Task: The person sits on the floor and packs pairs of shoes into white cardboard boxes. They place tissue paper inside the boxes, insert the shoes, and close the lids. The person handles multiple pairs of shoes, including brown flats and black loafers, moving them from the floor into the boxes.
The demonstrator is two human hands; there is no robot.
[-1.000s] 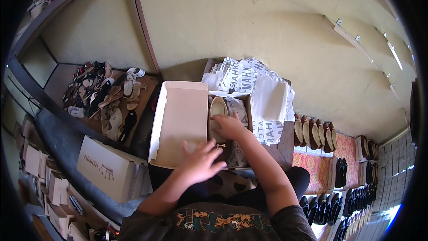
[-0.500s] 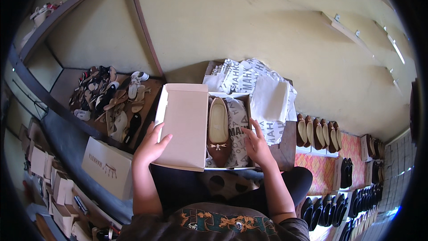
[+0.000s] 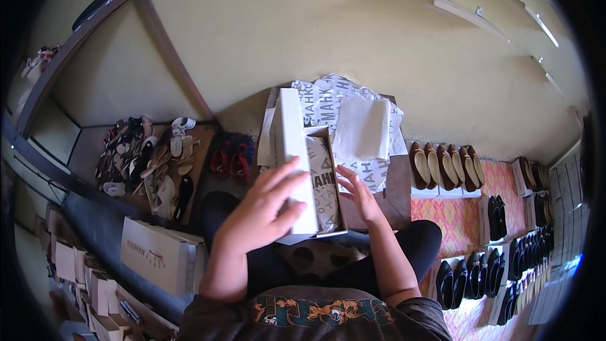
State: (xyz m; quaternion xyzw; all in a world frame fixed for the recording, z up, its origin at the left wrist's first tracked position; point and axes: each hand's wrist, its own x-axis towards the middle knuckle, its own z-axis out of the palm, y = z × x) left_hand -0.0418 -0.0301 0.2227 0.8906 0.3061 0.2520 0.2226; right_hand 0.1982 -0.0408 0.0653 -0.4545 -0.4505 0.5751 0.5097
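On the low table before me is a shoe box, its hinged lid standing almost upright along the left side. My left hand lies against the lid with its fingers and thumb apart. At the box's right side, the fingers of my right hand are stretched out by the rim, holding nothing. Printed tissue paper shows in the right part of the box. The raised lid hides the left part, including the shoe there.
Printed wrapping sheets and a plain sheet lie behind the box. Red shoes and a pile of sandals are at left, above a large carton. Brown flats and black shoes stand in rows at right.
The lid has swung up from lying open at the left to nearly upright, with my left hand moving right against it. The brown shoe is now hidden. My view has shifted slightly.
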